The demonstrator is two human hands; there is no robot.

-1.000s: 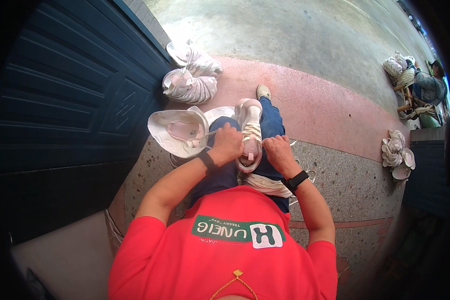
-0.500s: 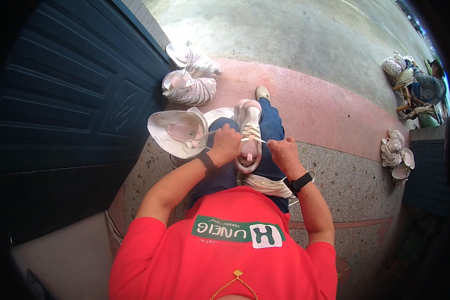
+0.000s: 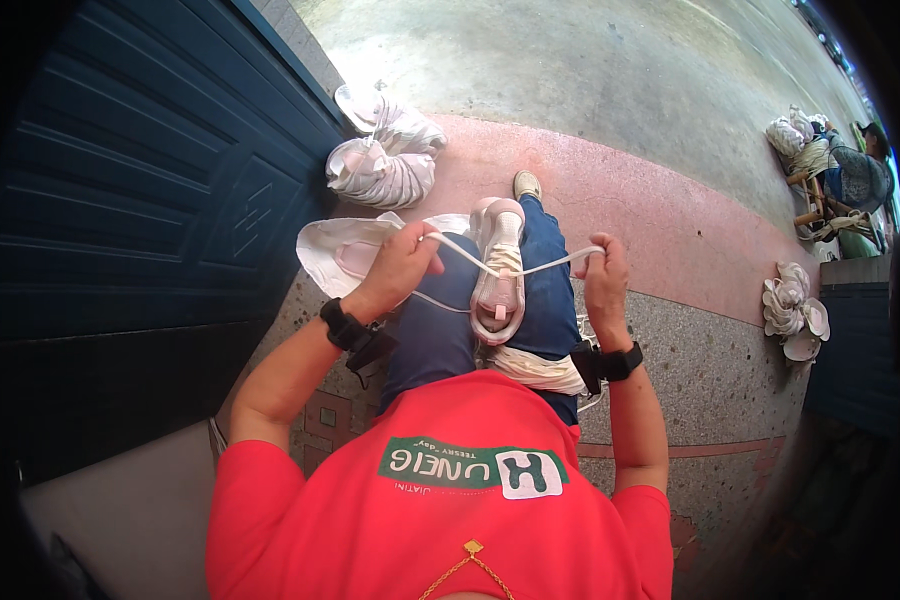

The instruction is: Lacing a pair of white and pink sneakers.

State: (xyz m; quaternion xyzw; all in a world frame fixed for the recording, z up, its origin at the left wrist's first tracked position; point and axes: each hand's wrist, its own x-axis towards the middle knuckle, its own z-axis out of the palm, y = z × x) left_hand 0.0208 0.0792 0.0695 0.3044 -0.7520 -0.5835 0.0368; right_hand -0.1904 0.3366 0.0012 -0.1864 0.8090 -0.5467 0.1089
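Left hand and right hand have spread wider mid-frame, each pinching the white lace, shoe parked between the legs, probably for steadiness.

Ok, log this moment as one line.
left hand: pinching white lace | right hand: pinching white lace | shoe: between hands | white lace: spread to both sides

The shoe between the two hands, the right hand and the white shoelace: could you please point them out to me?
Shoe (image 3: 503, 289): head view, on its pinkish tongue.
Right hand (image 3: 607, 278): head view, on the back of the hand.
White shoelace (image 3: 554, 266): head view, on its right-hand stretch.
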